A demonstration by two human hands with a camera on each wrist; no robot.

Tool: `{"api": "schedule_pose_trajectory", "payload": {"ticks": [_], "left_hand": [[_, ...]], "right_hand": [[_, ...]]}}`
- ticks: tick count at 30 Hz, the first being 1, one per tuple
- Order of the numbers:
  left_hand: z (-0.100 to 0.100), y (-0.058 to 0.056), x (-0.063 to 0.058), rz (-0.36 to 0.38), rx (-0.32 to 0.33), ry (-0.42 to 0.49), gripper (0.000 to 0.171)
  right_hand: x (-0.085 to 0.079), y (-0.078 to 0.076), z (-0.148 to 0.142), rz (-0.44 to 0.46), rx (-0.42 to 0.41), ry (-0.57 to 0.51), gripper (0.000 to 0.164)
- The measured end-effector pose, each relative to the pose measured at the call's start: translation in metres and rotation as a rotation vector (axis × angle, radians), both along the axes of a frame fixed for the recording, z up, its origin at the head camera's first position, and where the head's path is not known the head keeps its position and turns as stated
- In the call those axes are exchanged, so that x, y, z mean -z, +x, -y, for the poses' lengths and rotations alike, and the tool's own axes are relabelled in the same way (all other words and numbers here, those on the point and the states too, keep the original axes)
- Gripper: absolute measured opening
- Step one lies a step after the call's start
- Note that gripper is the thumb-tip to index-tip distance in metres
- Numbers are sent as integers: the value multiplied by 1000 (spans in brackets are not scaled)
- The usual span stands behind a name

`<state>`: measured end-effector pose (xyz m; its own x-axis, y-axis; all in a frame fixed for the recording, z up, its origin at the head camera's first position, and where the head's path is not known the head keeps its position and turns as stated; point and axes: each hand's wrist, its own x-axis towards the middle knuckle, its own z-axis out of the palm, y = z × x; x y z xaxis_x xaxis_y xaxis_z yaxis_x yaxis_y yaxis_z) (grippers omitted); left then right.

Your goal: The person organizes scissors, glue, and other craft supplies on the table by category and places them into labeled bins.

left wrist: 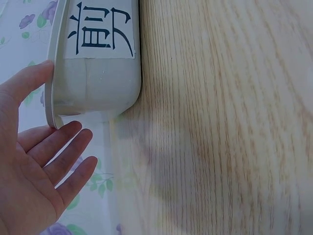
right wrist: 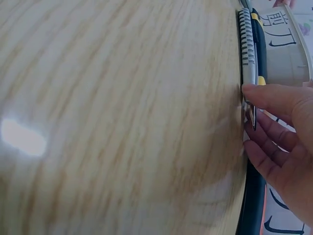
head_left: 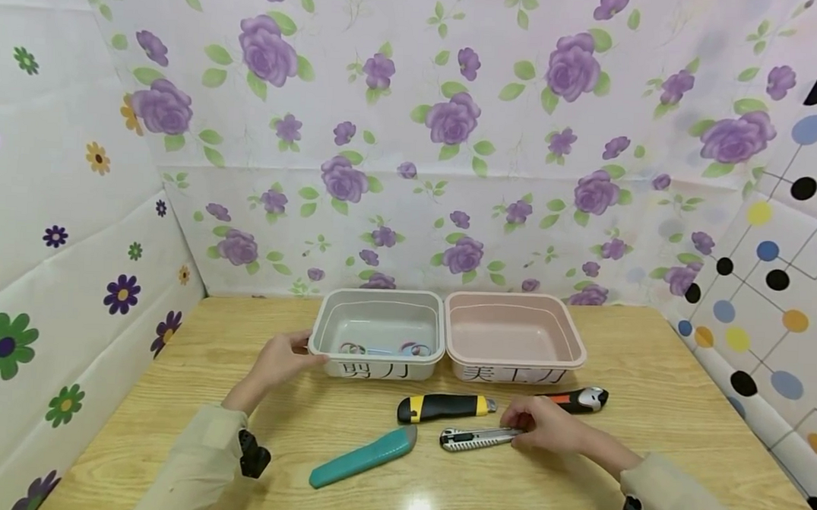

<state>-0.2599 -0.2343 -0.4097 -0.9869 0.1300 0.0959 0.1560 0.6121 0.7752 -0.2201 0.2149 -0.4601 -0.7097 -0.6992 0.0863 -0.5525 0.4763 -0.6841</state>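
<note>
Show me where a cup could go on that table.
Bare tabletop lies right of the pink bin, left of the left hand, and this side of the silver cutter. It's crowded before that bin, with the right hand, yellow-trimmed cutter and orange-trimmed cutter.

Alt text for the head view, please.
A right hand pinches a silver utility knife on a wooden table while the left hand touches a gray bin holding scissors. Beside it stands a pink bin; three other cutters lie nearby.
</note>
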Motion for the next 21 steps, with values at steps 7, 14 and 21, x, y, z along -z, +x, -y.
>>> {"api": "schedule_pose_trajectory", "payload": {"ticks": [7,14,21], "left_hand": [[0,-1,0,4,-9,3,59],[1,-2,2,-1,0,0,59],[1,-2,2,5,-11,1,60]], "right_hand": [[0,0,-1,-45,-26,1,16],[-1,-1,-1,-40,-34,14,15],[-4,-1,1,-73,-20,45,18]]}}
